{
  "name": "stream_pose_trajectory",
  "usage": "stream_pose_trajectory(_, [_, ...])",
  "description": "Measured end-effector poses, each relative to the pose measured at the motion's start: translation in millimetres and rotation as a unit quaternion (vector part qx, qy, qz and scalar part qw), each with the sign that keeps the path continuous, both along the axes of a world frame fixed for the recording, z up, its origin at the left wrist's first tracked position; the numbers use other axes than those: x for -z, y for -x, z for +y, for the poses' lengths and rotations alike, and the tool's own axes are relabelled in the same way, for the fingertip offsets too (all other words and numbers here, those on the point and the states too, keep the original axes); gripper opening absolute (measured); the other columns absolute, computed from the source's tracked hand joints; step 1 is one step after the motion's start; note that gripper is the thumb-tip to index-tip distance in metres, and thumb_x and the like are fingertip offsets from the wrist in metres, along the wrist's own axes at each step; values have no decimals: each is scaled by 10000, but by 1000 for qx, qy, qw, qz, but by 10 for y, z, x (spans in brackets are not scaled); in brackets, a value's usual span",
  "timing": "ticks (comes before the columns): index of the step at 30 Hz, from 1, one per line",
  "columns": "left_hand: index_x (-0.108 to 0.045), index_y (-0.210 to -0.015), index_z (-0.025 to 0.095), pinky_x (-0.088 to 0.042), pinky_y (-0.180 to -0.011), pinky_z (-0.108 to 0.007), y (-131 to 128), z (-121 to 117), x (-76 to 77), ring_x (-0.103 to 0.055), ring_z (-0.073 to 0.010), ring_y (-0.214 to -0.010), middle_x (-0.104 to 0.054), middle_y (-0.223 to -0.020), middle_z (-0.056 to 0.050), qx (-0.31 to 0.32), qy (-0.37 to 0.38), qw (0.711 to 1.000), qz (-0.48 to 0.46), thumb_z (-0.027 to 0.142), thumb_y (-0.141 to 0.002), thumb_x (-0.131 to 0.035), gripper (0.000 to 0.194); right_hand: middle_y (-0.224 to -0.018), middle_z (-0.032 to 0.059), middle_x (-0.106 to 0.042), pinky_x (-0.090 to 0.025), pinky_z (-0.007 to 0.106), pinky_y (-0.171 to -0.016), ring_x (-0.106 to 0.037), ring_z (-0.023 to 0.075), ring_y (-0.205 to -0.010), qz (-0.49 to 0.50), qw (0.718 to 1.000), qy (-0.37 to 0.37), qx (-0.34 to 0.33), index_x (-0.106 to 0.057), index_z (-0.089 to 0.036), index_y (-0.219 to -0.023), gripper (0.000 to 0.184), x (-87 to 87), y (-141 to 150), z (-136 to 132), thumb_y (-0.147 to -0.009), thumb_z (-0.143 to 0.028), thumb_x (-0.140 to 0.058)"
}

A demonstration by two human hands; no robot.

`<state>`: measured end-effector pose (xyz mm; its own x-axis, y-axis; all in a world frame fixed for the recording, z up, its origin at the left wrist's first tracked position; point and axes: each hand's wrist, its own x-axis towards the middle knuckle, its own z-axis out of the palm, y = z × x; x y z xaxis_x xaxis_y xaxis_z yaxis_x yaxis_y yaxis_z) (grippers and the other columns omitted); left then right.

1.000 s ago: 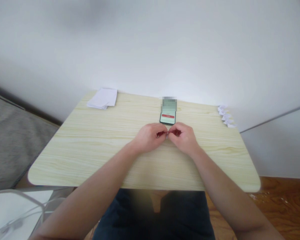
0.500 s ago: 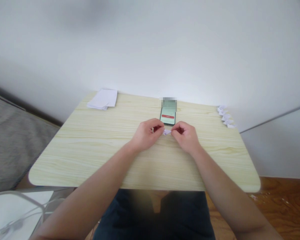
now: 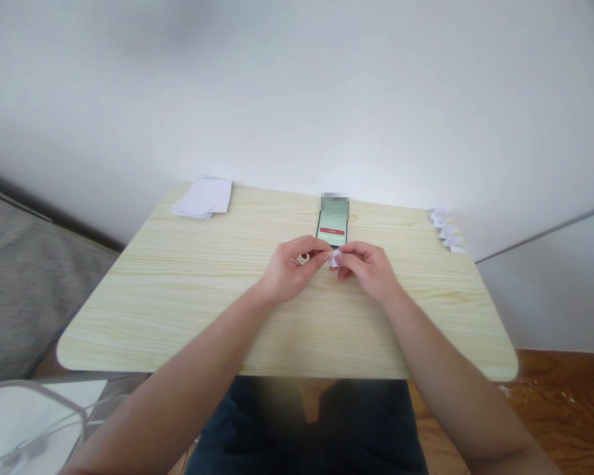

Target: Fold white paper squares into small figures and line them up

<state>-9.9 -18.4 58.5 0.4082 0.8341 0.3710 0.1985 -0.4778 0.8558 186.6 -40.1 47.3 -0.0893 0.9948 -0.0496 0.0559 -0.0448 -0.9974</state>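
My left fingers [image 3: 319, 245] and right fingers [image 3: 355, 261] sit closer than a half-second ago, the folded paper [image 3: 336, 258] turned between them. Both pinch it; phone [image 3: 332, 230] just beyond. Apparently mid-manipulation.

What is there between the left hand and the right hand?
In the head view, a small folded white paper is held between the left hand and right hand.

The left hand [image 3: 293, 269] and right hand [image 3: 371, 267] pinch a small folded paper [image 3: 336, 259] over the wood-grained tabletop [image 3: 188, 290], near a phone [image 3: 332, 231]. Loosely stacked sheets [image 3: 205, 196] lie at far left; folded white pieces [image 3: 446, 232] line the right edge.
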Motion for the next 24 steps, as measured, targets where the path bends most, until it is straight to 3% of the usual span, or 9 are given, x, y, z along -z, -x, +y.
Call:
stream_pose_trajectory(5, [-704, -1011, 191, -470, -770, -302, 25, 11, 12, -624, -168, -861, -716, -951, -50, 13, 32, 999, 17, 378, -946, -641, 208, -719, 20, -731, -564, 293, -589, -671, 155, -581, 0, 1000, -16, 26, -695, -197, -836, 147, 34, 7, 3, -797, -325, -755])
stream_pose_trajectory(10, [-679, -1123, 179, -469, -733, -288, 42, 31, 32, -616, -157, -808, -691, -888, -38, 27, 86, 996, 9, 403, -908, -688, 310, -726, 7, -697, -525, 281, -577, -633, 144, -598, -32, 997, -61, 18, -673, -214, -846, 155, 61, 39, -19, -832, -354, -738])
stream_pose_trajectory(15, [-688, -999, 158, -470, -709, -286, 23, 54, 55, -624, -152, -787, -699, -888, -50, 64, 158, 985, -25, 340, -893, -699, 210, -694, -12, -649, -455, 268, -550, -588, 137, -601, -49, 993, -104, 22, -677, -225, -851, 131, 46, 53, -29, -838, -329, -755])
stream_pose_trajectory(24, [-682, -904, 158, -503, -681, -265, 27, 114, 121, -682, -152, -756, -725, -828, -30, 104, 221, 957, -156, 246, -795, -800, 183, -778, 7, -727, -546, 282, -590, -662, 140, -604, 59, 994, -78, -42, -708, -217, -917, 135, 89, 17, 14, -849, -311, -777])
